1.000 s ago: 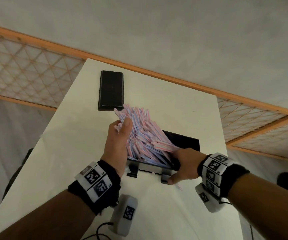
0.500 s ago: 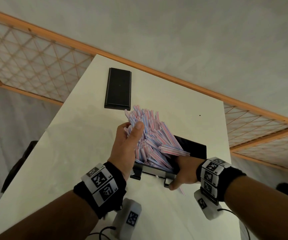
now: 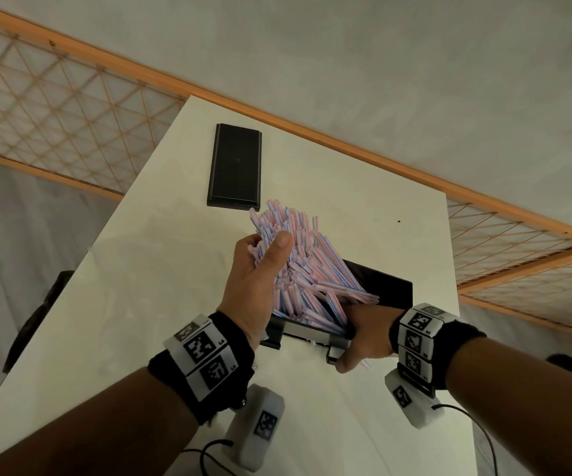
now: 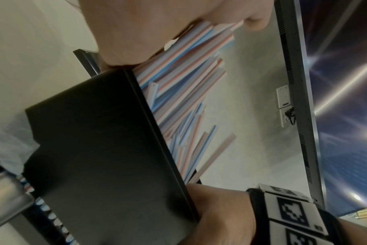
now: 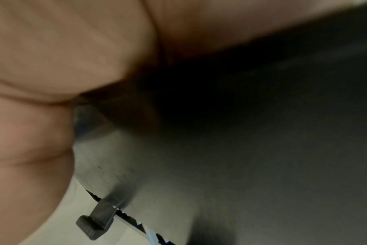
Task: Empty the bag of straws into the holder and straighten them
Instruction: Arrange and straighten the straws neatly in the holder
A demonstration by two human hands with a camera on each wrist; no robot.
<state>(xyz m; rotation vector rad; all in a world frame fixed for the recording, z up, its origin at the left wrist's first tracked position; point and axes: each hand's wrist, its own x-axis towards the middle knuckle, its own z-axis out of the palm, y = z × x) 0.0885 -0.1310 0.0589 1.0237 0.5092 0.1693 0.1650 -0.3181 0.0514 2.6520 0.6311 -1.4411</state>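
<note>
— Head view first: where do the straws (image 3: 298, 266) sit?
— They stand in a splayed pink-and-blue bunch, lower ends in the black holder (image 3: 386, 286) near the table's (image 3: 133, 286) near-right corner, upper ends leaning toward the far edge.
— And the left hand (image 3: 257, 286)?
— It grips the bunch on its left side, thumb up across the front, fingers (image 3: 248, 242) curled behind the straws' upper part.
— The right hand (image 3: 363, 334)?
— It clasps the holder's near right corner, thumb pointing down along the front edge. The right wrist view is blurred, yet it shows the palm (image 5: 52, 82) pressed against the dark wall of the holder (image 5: 241, 149), with a small black foot (image 5: 94, 222) sticking out over the table.
— What does the left wrist view add?
— The holder's black side (image 4: 107, 149) fills the middle, striped straws (image 4: 178, 92) fan out past its rim, and the other wrist with its marker band (image 4: 291, 213) lies at the lower right.
— Anything else on the table?
— A flat black lid (image 3: 236, 166) lies toward the far edge, just beyond the straw tips. Whether they touch it, I cannot tell.
</note>
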